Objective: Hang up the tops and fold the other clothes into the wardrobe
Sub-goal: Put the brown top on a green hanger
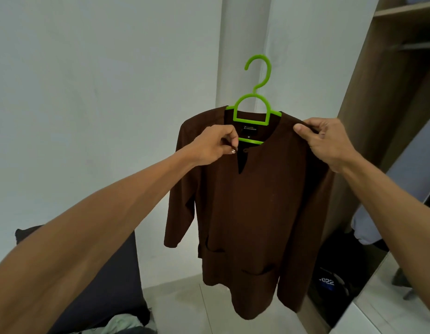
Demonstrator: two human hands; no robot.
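The brown top (252,213) hung on a green hanger (255,102) held up before a white wall, just left of the open wardrobe (387,92). The left grip (215,143) had its fingers curled in a pinch on the neckline's edge, right at the hanger's lower bar, while the right grip (329,141) was curled round the top's shoulder on its own side. The garment hung between and below both grips, the hook rising free above them.
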